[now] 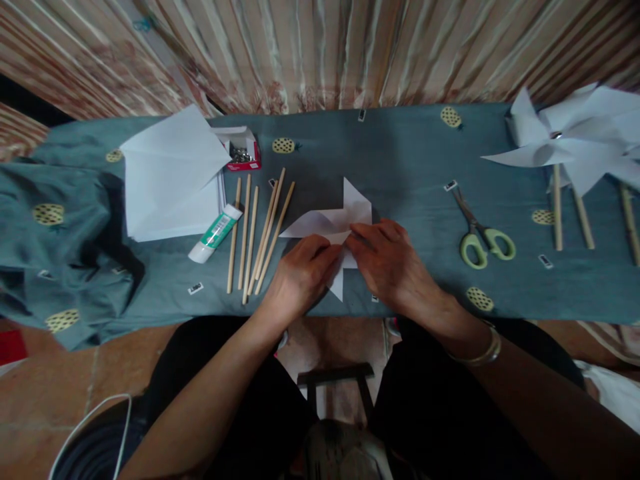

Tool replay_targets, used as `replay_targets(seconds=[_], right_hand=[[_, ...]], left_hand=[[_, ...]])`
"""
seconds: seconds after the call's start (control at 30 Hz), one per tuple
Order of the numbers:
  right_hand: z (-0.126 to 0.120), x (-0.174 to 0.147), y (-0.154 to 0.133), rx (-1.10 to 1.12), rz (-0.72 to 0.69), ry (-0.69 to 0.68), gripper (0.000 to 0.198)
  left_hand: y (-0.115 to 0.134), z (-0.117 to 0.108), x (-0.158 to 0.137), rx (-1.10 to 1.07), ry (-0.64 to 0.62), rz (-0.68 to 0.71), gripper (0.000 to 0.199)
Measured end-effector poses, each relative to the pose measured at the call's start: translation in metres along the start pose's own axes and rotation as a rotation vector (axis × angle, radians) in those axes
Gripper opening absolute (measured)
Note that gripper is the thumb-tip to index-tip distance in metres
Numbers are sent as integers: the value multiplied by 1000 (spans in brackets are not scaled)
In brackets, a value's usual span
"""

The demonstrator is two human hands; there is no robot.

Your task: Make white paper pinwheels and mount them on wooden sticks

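Observation:
A white paper pinwheel (pixel 357 208) lies at the middle of the cloth-covered table, its pointed blades spread out and partly hidden by my fingers. My left hand (pixel 306 270) is closed on the paper from the lower left, fingers bent near its centre. From the right, my right hand (pixel 385 260) pinches the paper at the centre too, its fingertips almost meeting those of the left. Whether anything small sits between the fingertips cannot be made out. Several wooden sticks (pixel 249 233) lie just left of my left hand.
White paper sheets (pixel 165 180) are stacked at the left, with a glue stick (pixel 216 233) at their corner. Behind stands a small red-and-white box (pixel 243 150) of metal pieces. Green-handled scissors (pixel 477 233) lie right of my hands. Pinwheels on sticks (pixel 557 137) rest at the far right.

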State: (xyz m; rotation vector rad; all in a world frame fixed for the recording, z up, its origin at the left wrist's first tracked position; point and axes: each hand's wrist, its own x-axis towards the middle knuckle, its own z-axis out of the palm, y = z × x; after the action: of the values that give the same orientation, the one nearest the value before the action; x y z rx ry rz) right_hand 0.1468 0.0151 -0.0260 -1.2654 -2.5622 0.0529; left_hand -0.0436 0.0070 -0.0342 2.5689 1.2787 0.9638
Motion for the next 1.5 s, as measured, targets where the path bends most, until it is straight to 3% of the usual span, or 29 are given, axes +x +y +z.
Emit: replay_targets(seconds=[0.9, 1.17, 1.5], right_hand=[[-3, -3, -2, 1, -7, -19, 33], [-1, -2, 6, 176, 37, 3, 32], [1, -4, 3, 145, 50, 22, 29]], left_hand=[[5, 0, 3, 94, -252, -86, 25], [5, 2, 1, 107, -212, -67, 25], [5, 1, 1, 117, -232, -73, 23]])
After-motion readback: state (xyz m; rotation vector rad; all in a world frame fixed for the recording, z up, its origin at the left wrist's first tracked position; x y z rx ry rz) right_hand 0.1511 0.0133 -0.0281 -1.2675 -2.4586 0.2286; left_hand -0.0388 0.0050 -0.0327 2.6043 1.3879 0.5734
